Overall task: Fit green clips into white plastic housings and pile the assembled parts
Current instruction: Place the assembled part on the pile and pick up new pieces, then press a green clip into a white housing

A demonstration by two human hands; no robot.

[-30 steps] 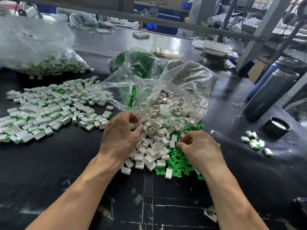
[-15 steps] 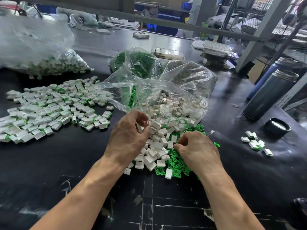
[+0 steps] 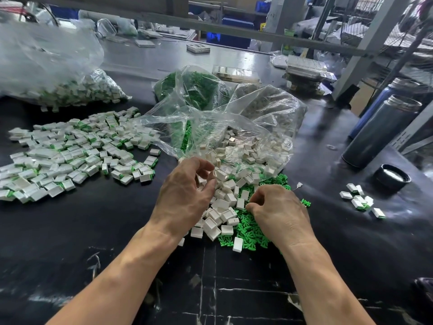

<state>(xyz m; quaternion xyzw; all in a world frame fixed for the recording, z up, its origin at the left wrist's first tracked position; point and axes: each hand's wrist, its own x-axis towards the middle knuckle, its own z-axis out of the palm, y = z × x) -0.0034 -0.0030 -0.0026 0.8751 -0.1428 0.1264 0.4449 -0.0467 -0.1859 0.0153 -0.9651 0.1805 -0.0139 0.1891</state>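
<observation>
A heap of loose white housings (image 3: 225, 207) spills from an open clear bag (image 3: 234, 127) onto the black table. Loose green clips (image 3: 248, 231) lie beside the heap, on its right. My left hand (image 3: 185, 193) hovers over the housings with its fingers curled round a white housing. My right hand (image 3: 281, 212) rests on the green clips, its curled fingertips pinching a clip at the heap's edge. Assembled white-and-green parts (image 3: 77, 153) are spread in a wide pile to the left.
A second clear bag of assembled parts (image 3: 70, 90) lies at the back left, and a bag of green clips (image 3: 194, 87) behind the centre. Several assembled parts (image 3: 360, 200), a black lid (image 3: 393, 177) and a dark metal flask (image 3: 382, 132) stand on the right.
My left hand has lifted off the housing heap and curled tighter. My right hand has shifted slightly left across the green clips.
</observation>
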